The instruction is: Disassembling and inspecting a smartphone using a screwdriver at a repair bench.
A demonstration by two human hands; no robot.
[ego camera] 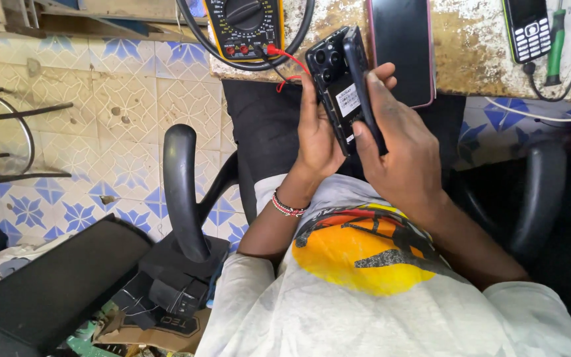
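Both hands grip one black smartphone above the lap, its back facing up (a white sticker shows there). The left hand cradles its left edge; the right hand clamps its right edge. Beyond, on the worn workbench, lie a yellow multimeter, another dark phone and a keypad phone.

Small phone-repair workshop, by the look of it. Worn, chipped workbench carries a yellow multimeter with red and black leads, a smartphone lying face down, a keypad phone and a green-handled screwdriver. Patterned blue-and-cream floor tiles, a black office chair armrest, and scrap circuit-board bits and cardboard on the floor.
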